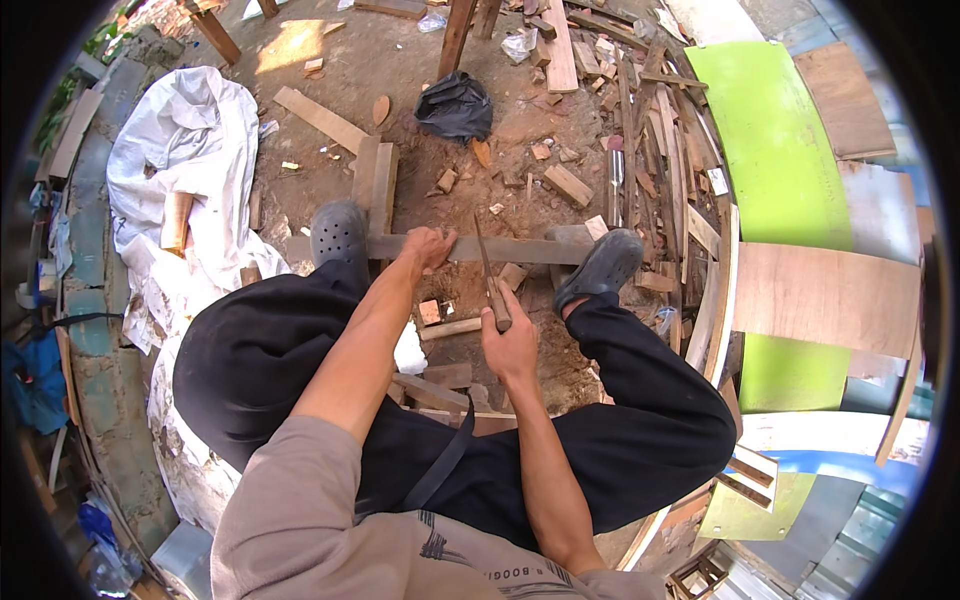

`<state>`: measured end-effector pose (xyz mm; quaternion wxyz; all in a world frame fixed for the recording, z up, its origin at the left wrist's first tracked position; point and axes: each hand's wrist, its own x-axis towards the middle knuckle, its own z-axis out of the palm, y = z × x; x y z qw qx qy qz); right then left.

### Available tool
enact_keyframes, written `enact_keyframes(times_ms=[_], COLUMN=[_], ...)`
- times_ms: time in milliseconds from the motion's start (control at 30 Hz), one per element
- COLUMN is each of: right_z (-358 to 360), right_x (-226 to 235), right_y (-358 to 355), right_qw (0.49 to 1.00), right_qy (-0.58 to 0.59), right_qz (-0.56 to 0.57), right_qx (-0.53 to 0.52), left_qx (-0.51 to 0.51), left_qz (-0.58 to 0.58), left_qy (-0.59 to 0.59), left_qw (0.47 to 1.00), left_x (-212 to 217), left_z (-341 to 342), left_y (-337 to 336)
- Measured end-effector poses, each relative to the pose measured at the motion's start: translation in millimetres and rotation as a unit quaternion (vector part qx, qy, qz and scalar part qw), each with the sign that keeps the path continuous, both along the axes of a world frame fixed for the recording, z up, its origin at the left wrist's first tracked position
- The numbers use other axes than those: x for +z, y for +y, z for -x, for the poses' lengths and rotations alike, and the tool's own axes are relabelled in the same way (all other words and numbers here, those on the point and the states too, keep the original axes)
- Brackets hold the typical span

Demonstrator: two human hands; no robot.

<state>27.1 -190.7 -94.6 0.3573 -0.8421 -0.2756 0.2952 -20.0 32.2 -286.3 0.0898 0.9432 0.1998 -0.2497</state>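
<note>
A long narrow wooden plank [520, 249] lies crosswise in front of me, between my two clog-shod feet. My left hand [430, 247] is closed on it left of the middle, fingers curled over the wood. In my right hand [510, 338] is a thin-bladed hand tool [499, 303], gripped by its wooden handle. Its narrow blade points away from me and crosses the plank just right of my left hand. The blade appears nearly edge-on, so I cannot tell whether it is a saw or a knife. Under the plank's left part stand wooden blocks [383, 190].
A black plastic bag [454, 106] lies on the dirt beyond the plank. Scrap wood [570, 185] is strewn to the right, beside a bright green panel [780, 150] and a plywood sheet [825, 298]. A white sack [185, 140] lies at the left, along a low wall [95, 330].
</note>
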Motion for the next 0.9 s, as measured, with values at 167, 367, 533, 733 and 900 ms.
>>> enact_keyframes(times_ms=[167,367,533,733,900], right_z=[-10,-7,0,-1,1], right_x=[-21,-12,3,-11,-11], right_y=[-12,-6,-3,-7,-11], right_qw=[0.998,0.999,1.0,0.999,0.998], right_qy=[-0.052,-0.042,0.006,-0.03,-0.03], right_qz=[-0.032,-0.018,-0.004,-0.027,-0.05], right_qx=[0.013,0.01,-0.004,0.011,0.02], left_qx=[0.064,0.026,0.025,0.031,0.108], left_qz=[0.022,-0.01,0.003,0.019,0.03], left_qy=[-0.015,-0.014,-0.004,0.006,0.038], left_qw=[0.998,1.0,1.0,0.999,0.993], left_x=[-1,-9,-7,-2,-10], left_z=[-11,-5,1,3,4], left_y=[-19,-20,-15,-11,-26])
